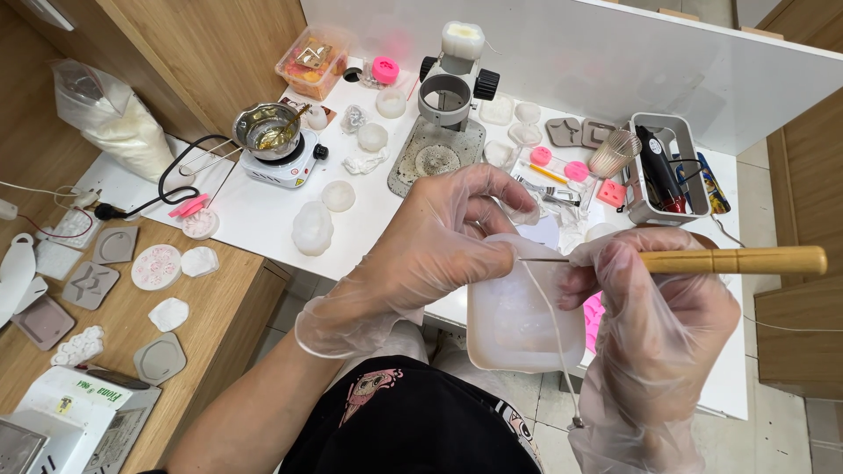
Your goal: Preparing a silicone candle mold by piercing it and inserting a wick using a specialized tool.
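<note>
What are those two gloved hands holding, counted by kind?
wooden-handled needle tool, in the right hand: 1
translucent white mould, held by the left hand: 1
white string, hanging across the mould: 1
Total: 3

A single head-worn camera supplies the only view; it looks steeply down and forward from above the person's lap; the hands sit close to the lens, filling the lower centre of the frame; the white counter (263, 219) extends away beyond them toward an upright white panel (615, 53) at the top edge; a lower wooden counter (219, 290) occupies the left side; floor tiles (544, 395) show beneath the hands.
</note>
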